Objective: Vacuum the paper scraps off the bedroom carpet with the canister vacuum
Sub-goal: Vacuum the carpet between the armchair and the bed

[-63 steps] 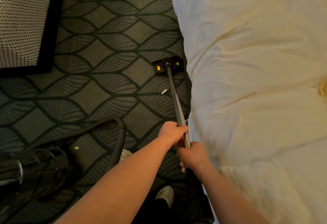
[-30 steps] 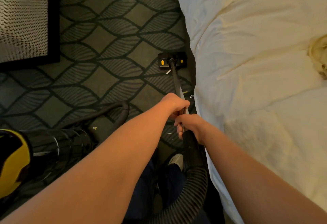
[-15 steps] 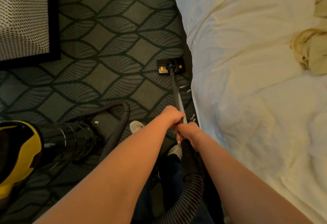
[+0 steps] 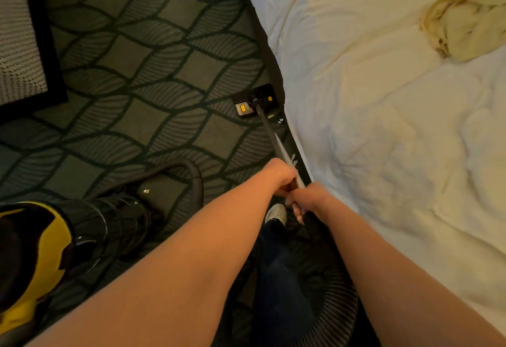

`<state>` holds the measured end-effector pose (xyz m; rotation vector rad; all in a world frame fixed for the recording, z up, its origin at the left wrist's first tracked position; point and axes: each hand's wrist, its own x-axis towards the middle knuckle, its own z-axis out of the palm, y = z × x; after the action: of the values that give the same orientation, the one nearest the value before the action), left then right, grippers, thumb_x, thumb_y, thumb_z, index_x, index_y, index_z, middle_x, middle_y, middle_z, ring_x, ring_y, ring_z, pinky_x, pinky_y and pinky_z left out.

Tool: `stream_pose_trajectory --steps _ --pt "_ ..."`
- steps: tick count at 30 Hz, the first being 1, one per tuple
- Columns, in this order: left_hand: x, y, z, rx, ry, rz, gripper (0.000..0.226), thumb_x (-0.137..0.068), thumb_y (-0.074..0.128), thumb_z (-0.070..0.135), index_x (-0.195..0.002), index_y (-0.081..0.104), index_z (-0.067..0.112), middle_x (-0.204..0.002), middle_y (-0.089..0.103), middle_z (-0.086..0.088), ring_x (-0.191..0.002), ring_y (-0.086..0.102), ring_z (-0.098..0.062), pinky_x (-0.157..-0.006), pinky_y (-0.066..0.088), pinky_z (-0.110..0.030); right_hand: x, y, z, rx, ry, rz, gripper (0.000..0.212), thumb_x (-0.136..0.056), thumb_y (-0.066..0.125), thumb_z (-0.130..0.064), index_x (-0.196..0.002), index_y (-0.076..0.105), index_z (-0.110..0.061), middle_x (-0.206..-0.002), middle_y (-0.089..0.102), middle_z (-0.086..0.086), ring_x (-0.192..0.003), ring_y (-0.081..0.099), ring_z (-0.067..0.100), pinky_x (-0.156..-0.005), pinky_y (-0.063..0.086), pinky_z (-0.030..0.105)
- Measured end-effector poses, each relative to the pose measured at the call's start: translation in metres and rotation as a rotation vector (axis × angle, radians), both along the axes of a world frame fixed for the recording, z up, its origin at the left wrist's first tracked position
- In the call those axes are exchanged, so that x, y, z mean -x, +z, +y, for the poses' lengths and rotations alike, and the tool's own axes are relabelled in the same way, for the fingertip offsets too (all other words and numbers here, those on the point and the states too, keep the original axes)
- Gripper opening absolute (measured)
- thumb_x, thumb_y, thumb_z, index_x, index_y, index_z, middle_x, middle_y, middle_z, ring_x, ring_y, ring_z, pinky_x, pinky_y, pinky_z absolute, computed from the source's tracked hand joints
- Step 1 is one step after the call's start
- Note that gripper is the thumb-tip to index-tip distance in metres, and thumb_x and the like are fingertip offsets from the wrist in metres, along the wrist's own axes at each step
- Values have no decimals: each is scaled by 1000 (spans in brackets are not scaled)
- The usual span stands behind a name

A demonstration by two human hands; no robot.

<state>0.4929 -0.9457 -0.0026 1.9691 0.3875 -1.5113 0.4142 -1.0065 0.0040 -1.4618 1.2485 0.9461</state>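
My left hand (image 4: 282,175) grips the metal vacuum wand (image 4: 271,135) from above, and my right hand (image 4: 308,200) grips it just behind, at the black handle. The wand runs forward to the black floor head (image 4: 256,101) with yellow marks, flat on the patterned carpet (image 4: 153,78) right against the bed's edge. Small paper scraps (image 4: 279,120) lie beside the wand near the bed base; another scrap (image 4: 146,191) lies near the canister. The black and yellow canister vacuum (image 4: 41,245) stands at lower left, and its ribbed hose (image 4: 195,179) loops over the carpet.
A bed with a rumpled white duvet (image 4: 383,127) fills the right side, with a yellow cloth (image 4: 460,26) bunched on it at the upper right. A dark-framed woven furniture piece (image 4: 19,39) stands at upper left. My shoe (image 4: 276,213) shows below my hands.
The floor head has shifted right, closer under the bed's edge. The view has swung, bringing more of the canister and the yellow cloth into sight. Both hands keep their grip.
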Motion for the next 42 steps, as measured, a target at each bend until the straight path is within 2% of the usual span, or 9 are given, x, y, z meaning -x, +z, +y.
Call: stream_pose_trajectory --steps 6,9,14,21,24,27,32,36,42 --pt "26 7 24 -1 -110 18 21 -94 57 17 -81 51 2 -69 57 -12 -71 63 -26 -62 55 -32 34 10 28 -7 -104 10 24 -84 61 1 -108 55 3 -62 53 13 -43 47 17 -39 43 23" --pt "39 10 31 21 -109 15 22 -94 56 15 -77 47 4 -68 55 -12 -58 57 -21 -55 52 -30 47 14 35 1 -93 4 18 -84 61 2 -101 54 4 -62 52 13 -44 47 18 -40 44 24" --pt "56 12 34 58 -85 33 25 -94 55 13 -73 46 5 -77 61 -14 -73 63 -25 -70 57 -37 63 23 34 16 -47 20 7 -82 62 1 -85 56 0 -54 53 11 -48 51 20 -52 47 31" --pt "78 18 20 36 -132 41 24 -92 61 18 -77 50 3 -71 61 -14 -79 68 -28 -73 60 -38 90 34 21 -121 -151 42 7 -87 60 2 -91 55 -1 -52 50 7 -43 45 14 -40 44 21" --pt "92 21 13 19 -135 47 24 -93 60 18 -77 49 3 -70 60 -13 -68 65 -24 -59 57 -33 104 32 12 -153 -152 63 6 -89 60 0 -91 54 -2 -51 48 7 -41 44 13 -39 43 21" --pt "107 22 8 7 -149 47 22 -93 60 17 -79 51 3 -72 61 -13 -70 65 -23 -62 57 -33 118 32 9 -160 -149 64 8 -90 59 -1 -95 53 -3 -47 48 6 -35 44 12 -38 43 19" --pt "122 24 6 -16 -160 31 22 -92 61 21 -82 54 3 -72 63 -12 -68 65 -23 -66 58 -33 135 27 2 -175 -163 44 31 -88 61 -1 -119 52 0 -52 52 7 -40 48 12 -41 46 23" --pt "134 24 7 -12 -163 24 21 -93 60 20 -81 55 3 -73 62 -12 -63 62 -20 -61 56 -32 144 30 5 -201 -177 38 15 -89 57 2 -103 54 -1 -51 48 6 -40 44 12 -39 43 22" --pt "152 29 12 -15 -156 26 26 -93 60 19 -110 59 -1 -93 67 -14 -84 66 -23 -70 56 -33 161 24 12 -161 -160 6 39 -90 58 1 -123 40 -11 -40 49 4 -31 45 11 -37 43 22"
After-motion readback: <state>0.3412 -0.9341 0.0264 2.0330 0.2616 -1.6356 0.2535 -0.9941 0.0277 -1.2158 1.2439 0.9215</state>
